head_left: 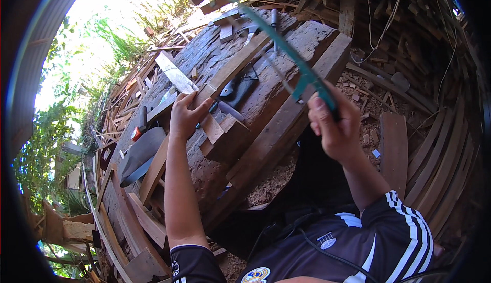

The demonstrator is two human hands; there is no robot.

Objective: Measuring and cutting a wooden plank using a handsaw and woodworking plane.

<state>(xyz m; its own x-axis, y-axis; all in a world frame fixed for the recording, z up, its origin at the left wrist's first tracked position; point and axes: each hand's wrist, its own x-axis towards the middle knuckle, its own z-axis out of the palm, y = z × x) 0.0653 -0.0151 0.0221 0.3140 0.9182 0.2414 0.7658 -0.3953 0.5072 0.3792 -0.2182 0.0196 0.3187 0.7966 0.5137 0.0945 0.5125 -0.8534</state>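
My right hand (pixel 333 124) is closed round the handle of a green hacksaw (pixel 279 38), which is raised and slants up to the far left. The saw's blade is blurred and apart from the wood below. My left hand (pixel 190 113) grips a wooden strip (pixel 239 64), thumb and fingers spread across it. A pale line crosses the strip just beyond that hand. Under the strip's near end lies a short wooden block (pixel 227 142). A dark-handled tool (pixel 230 108) lies beside the strip, partly hidden.
A thick, rough wooden slab (pixel 302 42) forms the work surface, with a long beam (pixel 286 124) along its near side. A handsaw (pixel 144 152) and a tape measure (pixel 136 133) lie at the left. Planks (pixel 394 145) and scrap wood surround it.
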